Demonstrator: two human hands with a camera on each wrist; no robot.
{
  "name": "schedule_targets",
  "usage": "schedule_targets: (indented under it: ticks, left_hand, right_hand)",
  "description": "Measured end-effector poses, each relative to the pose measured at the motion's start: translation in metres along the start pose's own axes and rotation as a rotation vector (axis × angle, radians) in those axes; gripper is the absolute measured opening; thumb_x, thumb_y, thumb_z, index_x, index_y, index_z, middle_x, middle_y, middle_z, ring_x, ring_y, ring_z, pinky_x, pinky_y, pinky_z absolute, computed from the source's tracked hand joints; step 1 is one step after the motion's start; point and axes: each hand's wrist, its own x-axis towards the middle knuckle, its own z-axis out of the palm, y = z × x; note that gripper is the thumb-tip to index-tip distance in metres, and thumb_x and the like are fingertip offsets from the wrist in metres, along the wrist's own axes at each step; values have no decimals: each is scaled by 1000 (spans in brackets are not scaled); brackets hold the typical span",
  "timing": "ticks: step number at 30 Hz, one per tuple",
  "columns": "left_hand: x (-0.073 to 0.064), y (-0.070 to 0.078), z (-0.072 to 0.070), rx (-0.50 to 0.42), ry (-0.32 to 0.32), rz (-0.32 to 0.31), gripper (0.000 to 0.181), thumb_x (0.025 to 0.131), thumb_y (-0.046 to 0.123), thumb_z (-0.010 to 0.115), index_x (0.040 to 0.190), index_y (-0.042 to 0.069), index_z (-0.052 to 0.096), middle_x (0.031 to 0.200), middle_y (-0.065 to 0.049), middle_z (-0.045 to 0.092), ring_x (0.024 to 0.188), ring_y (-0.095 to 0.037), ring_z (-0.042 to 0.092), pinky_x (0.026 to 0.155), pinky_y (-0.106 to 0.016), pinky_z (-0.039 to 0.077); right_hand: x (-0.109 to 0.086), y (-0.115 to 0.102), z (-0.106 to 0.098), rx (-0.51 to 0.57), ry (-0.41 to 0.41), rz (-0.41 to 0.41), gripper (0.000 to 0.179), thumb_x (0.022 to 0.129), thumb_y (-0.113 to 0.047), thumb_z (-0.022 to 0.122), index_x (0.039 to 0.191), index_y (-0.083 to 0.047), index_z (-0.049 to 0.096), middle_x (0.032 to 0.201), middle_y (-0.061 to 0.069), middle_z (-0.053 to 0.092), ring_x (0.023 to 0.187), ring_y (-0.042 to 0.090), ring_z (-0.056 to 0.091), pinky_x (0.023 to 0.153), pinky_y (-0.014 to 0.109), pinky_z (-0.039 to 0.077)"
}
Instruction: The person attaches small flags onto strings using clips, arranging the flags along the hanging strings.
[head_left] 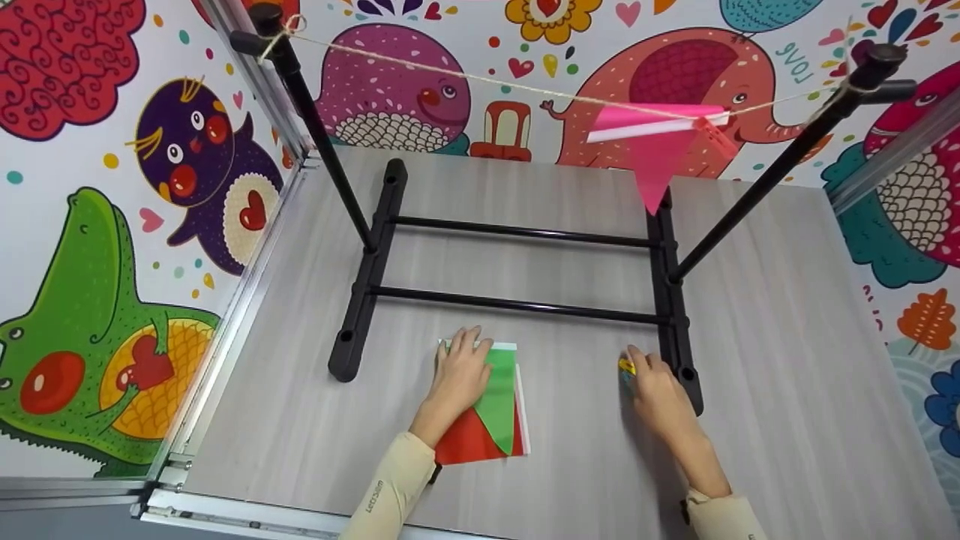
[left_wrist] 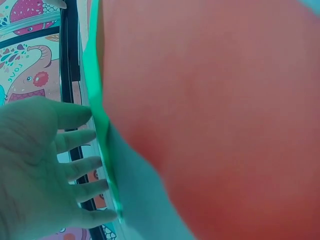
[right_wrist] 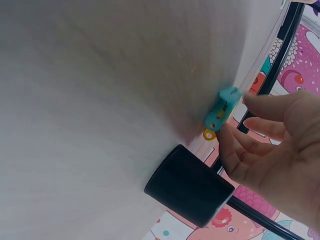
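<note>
Grey wood-grain surface (head_left: pixel 577 465) bearing a black stand (head_left: pixel 525 306) and paper pieces

The surface spreads across the middle of the frame, its grain faintly streaked, with a metal rail (head_left: pixel 227 337) along its left edge. The stand's two foot bars rest on it, one left of centre, one at right, joined by two thin crossbars. Near lower centre lies red paper (head_left: pixel 471 444), partly covered by a green piece (head_left: pixel 500 397), with white strips (head_left: pixel 523 420) showing at the right and upper edges.
</note>
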Motion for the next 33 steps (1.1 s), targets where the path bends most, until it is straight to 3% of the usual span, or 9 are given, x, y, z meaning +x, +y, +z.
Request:
schedule_targets:
  ticks: [13,27,33]
  left_hand:
    - [0,0,0,0,34,8,24,93,11,74,116,6,66,141,-21,56,132,-45,51,103,-67,40]
    - [0,-1,1,2,48,19,18,91,8,76,101,4,61,138,-21,57,128,-45,53,101,-65,42]
    - [2,-1,-3,14,23,1,19,91,12,77,100,5,62,139,-19,57,129,-42,52,103,-64,41]
  right_hand:
    - [2,1,-2,-29,-6,13,29,81,24,63,109,17,64,96,30,63,86,43,68,70,51,59]
    - [2,4,1,-8,31,-23,21,86,23,60,106,19,64,92,32,63,80,44,69,64,50,59]
    - [3,4,0,17,4,14,27,80,27,61,106,19,63,95,32,63,82,46,69,65,51,59]
